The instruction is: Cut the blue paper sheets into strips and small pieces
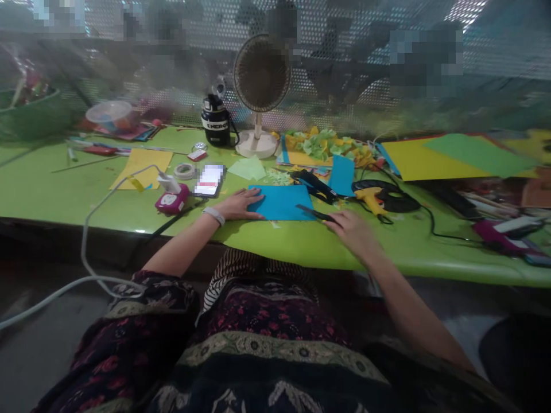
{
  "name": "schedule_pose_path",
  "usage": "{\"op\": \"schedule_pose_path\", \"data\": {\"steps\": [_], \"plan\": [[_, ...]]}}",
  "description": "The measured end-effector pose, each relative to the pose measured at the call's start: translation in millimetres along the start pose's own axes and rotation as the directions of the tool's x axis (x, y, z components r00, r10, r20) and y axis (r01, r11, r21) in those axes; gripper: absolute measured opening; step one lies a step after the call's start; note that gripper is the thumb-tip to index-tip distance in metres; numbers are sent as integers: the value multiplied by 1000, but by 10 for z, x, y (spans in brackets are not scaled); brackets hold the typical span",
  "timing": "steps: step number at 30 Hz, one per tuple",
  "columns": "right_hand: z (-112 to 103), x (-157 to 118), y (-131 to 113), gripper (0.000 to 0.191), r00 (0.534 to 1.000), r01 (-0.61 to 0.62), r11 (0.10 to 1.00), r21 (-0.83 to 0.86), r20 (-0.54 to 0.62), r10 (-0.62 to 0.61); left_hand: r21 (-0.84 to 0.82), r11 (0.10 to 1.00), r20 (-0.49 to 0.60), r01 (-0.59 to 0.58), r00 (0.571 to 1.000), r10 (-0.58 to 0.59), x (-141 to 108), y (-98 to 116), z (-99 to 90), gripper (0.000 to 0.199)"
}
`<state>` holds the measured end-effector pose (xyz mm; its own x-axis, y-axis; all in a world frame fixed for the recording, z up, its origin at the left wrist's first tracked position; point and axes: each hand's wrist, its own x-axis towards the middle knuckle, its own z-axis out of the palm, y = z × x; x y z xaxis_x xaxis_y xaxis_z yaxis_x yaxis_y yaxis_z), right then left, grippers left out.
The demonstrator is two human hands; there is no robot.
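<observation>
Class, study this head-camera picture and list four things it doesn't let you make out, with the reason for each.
Head view: the grip end of the dark tool, hidden by the right hand.
Head view: the blue sheet's covered part, under the left hand.
Head view: the phone's screen text, masked by pixelation.
Head view: the green basket's left side, cut off by the picture's edge.

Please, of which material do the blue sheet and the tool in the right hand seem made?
Blue sheet: probably matte paper or thin card, with straight edges and no shine. Tool in the right hand: perhaps dull metal, given its thin blade-like end; blur leaves this open.
</observation>
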<state>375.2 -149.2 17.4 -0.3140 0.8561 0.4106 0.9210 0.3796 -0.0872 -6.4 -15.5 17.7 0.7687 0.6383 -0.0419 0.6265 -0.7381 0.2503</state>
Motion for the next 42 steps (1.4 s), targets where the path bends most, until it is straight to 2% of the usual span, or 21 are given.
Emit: {"op": "schedule_pose_path", "data": {"steps": [3, 5, 8, 10, 12, 14, 16, 22, 25, 28, 35, 39, 42], "plan": [[-58, -183, 367, 44, 984, -179, 977, -117, 0, 181, -1, 1000, 20, 3, 1000, -3, -55, 6, -46, 93], [-52, -201, 392, 46, 976, -215, 965, -151, -6, 217, -1, 1000, 36, -1, 999, 1, -79, 0, -65, 93], [24, -36, 144, 55, 995, -103, 991, -82, 3, 104, 1, 1000, 57, -8, 998, 8, -95, -15, -69, 91], [95, 146, -90, 67, 997, 37, 999, 19, 64, -38, 1, 1000, 56, -14, 998, 14, -98, -26, -58, 89], [162, 310, -278, 72, 975, 135, 984, 113, 159, -152, -6, 1000, 47, -17, 999, 18, -99, -37, -44, 86], [211, 405, -381, 67, 949, 163, 969, 183, 238, -205, -24, 999, 34, -21, 999, 22, -99, -51, -33, 83], [246, 424, -407, 59, 943, 146, 966, 213, 264, -201, -52, 998, 22, -34, 999, 36, -96, -68, -28, 77], [332, 350, -372, 48, 963, 133, 964, 231, 202, -181, -116, 991, -18, -66, 998, 64, -82, -85, -50, 55], [359, 381, -401, 44, 972, 141, 964, 224, 155, -178, -146, 988, -33, -49, 998, 45, -97, -45, -82, 55], [344, 432, -438, 44, 985, 99, 980, 172, 120, -121, -199, 980, -34, -29, 999, 23, -126, -12, -116, 58], [330, 501, -416, 50, 989, 27, 994, 102, 139, -41, -311, 950, -57, -34, 998, 17, -150, -76, -96, 66], [297, 564, -424, 50, 994, -32, 994, 109, 104, 20, -427, 903, -184, -44, 982, -40, -150, -32, -89, 68], [163, 611, -478, 50, 1000, 8, 986, 166, 6, -9, -527, 838, -313, -139, 949, -39, -154, 24, -114, 55]]}}
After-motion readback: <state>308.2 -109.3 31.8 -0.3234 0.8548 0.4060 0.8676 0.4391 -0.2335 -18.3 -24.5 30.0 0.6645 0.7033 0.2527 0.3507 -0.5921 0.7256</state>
